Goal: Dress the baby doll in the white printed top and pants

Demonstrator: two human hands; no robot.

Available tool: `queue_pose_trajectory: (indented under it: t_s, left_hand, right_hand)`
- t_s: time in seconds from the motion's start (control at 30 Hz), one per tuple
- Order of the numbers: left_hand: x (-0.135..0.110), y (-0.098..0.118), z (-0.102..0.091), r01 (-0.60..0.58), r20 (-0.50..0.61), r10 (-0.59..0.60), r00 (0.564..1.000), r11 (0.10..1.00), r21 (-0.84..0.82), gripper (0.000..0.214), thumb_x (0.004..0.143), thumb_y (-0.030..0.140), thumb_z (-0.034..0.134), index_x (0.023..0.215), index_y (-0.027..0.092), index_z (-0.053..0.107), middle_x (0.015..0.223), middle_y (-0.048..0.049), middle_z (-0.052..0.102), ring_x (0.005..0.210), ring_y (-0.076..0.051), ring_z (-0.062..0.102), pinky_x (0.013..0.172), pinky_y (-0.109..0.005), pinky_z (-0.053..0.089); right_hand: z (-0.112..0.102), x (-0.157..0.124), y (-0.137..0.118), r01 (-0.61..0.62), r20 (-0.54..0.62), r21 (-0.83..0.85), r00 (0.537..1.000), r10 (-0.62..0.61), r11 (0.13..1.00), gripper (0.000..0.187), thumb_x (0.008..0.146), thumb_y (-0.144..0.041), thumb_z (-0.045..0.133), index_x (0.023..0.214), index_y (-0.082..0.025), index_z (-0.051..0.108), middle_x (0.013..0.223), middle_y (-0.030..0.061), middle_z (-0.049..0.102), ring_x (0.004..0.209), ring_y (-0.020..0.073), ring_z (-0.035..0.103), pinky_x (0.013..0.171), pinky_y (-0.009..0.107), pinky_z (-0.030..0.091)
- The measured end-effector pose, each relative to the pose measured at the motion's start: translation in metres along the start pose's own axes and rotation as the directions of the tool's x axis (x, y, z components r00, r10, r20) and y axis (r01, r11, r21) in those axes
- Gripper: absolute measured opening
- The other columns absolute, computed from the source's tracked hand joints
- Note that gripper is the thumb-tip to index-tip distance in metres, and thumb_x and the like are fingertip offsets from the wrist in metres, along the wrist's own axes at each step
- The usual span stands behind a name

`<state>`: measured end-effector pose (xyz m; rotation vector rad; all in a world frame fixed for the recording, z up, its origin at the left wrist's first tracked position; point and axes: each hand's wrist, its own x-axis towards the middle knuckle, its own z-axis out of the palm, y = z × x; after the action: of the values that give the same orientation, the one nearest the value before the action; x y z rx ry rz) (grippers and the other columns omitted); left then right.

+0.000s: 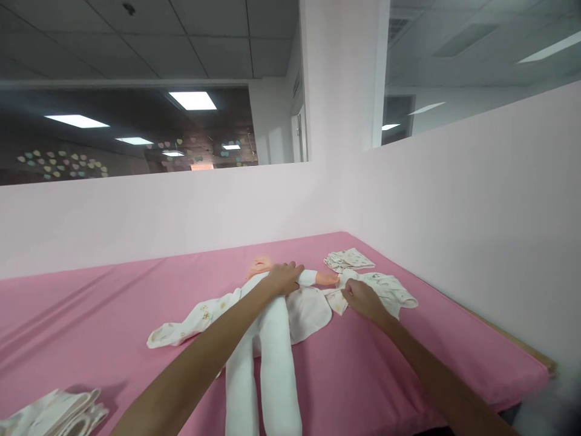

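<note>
Doll (278,339) laid face up on the pink table (113,315), attended by both hands.
The doll's chest is hidden by the left hand (284,277), which is laid flat with fingers extended. The edge of a printed garment (390,289) is pinched by the right hand (363,301), just beside the doll's arm. The doll's feet and the folded pile (54,412) are cut off by the frame.

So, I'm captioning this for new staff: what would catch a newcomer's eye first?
A pale plastic baby doll in white footed clothing lies face up in the middle of the pink padded table. The left hand rests on its upper body, while the right hand pinches a cream printed cloth garment spread beside the doll's arm.
</note>
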<state>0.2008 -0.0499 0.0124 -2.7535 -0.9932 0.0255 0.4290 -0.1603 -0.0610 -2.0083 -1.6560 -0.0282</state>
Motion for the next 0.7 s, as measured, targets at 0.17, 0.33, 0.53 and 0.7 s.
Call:
queue_pose_trajectory:
  t_s: [0.17, 0.33, 0.53, 0.7]
  left_hand:
    - [-0.012, 0.000, -0.001, -0.006, -0.021, 0.006, 1.000, 1.000, 0.021, 0.041, 0.085, 0.034, 0.050, 0.123, 0.019, 0.048, 0.115, -0.0157, 0.057, 0.100, -0.032, 0.060, 0.080, -0.041, 0.045]
    - [-0.021, -0.004, 0.005, -0.006, -0.030, 0.005, 1.000, 1.000, -0.006, 0.041, 0.088, 0.040, 0.049, 0.122, 0.017, 0.048, 0.114, -0.0167, 0.058, 0.100, -0.033, 0.060, 0.080, -0.041, 0.045]
    - [-0.022, -0.003, 0.011, 0.029, -0.050, -0.037, 0.998, 0.989, -0.143, 0.049, 0.089, 0.056, 0.043, 0.120, 0.018, 0.046, 0.115, -0.0166, 0.059, 0.103, -0.035, 0.060, 0.082, -0.043, 0.044]
    - [-0.022, 0.000, 0.014, 0.063, -0.065, -0.077, 0.995, 0.979, -0.192, 0.041, 0.087, 0.043, 0.051, 0.120, 0.020, 0.043, 0.118, -0.0135, 0.060, 0.107, -0.032, 0.059, 0.081, -0.038, 0.044]
  right_hand:
    - [-0.009, 0.025, 0.019, -0.185, -0.144, -0.203, 0.977, 0.158, 0.962, 0.020, 0.092, -0.026, 0.039, 0.082, -0.017, 0.054, 0.085, 0.0091, 0.062, 0.082, 0.0211, 0.056, 0.062, 0.029, 0.029]
    - [-0.002, 0.026, 0.021, -0.308, -0.164, -0.276, 0.948, 0.272, 0.910, 0.027, 0.092, -0.022, 0.035, 0.095, -0.013, 0.060, 0.092, 0.0160, 0.064, 0.096, 0.0286, 0.058, 0.074, 0.035, 0.036]
    - [0.007, 0.018, 0.017, -0.314, -0.187, -0.274, 0.944, 0.270, 0.909, 0.028, 0.090, -0.022, 0.037, 0.097, -0.012, 0.063, 0.101, 0.0175, 0.064, 0.102, 0.0323, 0.056, 0.082, 0.042, 0.037]
    - [0.010, 0.021, -0.014, -0.264, -0.183, -0.219, 0.957, 0.227, 0.939, 0.026, 0.086, -0.025, 0.044, 0.096, -0.014, 0.066, 0.106, 0.0148, 0.064, 0.103, 0.0302, 0.056, 0.084, 0.039, 0.036]
